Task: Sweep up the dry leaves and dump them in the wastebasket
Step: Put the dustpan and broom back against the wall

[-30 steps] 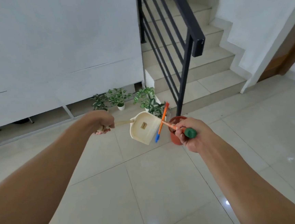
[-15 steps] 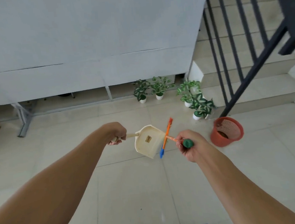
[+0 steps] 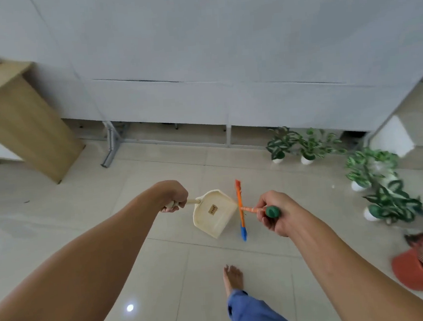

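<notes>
My left hand (image 3: pixel 173 197) grips the handle of a cream dustpan (image 3: pixel 213 212), held above the tiled floor with its inside facing me. My right hand (image 3: pixel 273 212) is closed on the green-capped orange handle of a small broom (image 3: pixel 241 210), whose orange and blue head stands upright just right of the dustpan. The red wastebasket (image 3: pixel 417 270) lies at the lower right edge, partly cut off. No dry leaves show in the dustpan or on the floor nearby.
Several potted plants (image 3: pixel 385 196) stand on the floor at the right, near a grey partition (image 3: pixel 196 59) on metal legs. A wooden desk (image 3: pixel 20 120) is at the left. My bare foot (image 3: pixel 233 277) and blue trouser leg are below the hands.
The view has swung left: the stairs and railing have left the frame, and the wastebasket has slid from beside my right hand to the lower right edge. Both hands keep their grips.
</notes>
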### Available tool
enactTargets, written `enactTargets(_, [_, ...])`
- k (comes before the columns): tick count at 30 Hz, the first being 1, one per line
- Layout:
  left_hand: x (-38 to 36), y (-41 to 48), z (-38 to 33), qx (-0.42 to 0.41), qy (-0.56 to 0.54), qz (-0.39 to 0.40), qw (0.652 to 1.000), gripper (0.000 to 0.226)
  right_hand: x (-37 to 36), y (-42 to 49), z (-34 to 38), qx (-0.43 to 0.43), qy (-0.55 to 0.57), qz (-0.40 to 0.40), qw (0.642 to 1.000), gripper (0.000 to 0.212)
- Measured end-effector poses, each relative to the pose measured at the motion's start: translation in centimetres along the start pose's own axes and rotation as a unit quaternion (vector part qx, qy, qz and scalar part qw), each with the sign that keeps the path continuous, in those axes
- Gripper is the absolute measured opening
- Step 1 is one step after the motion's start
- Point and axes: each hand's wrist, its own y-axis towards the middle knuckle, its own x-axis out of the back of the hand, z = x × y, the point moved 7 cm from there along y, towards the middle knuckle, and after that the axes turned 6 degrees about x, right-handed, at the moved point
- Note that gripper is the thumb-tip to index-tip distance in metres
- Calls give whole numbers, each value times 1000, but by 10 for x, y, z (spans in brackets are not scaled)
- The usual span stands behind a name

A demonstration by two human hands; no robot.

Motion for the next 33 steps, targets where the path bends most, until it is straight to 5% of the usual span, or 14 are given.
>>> enactTargets(15, [269,142,49,56,-77,-90,991,9,-246,162,228,18,-274,79,958,15])
enactTargets(26, [477,267,60,-15,117,-199,973,13,-420,261,351,20,-211,93,973,18])
enactTargets(33, [565,317,30,-44,210,-235,948,14,-483,304,433,155,-152,57,974,33])
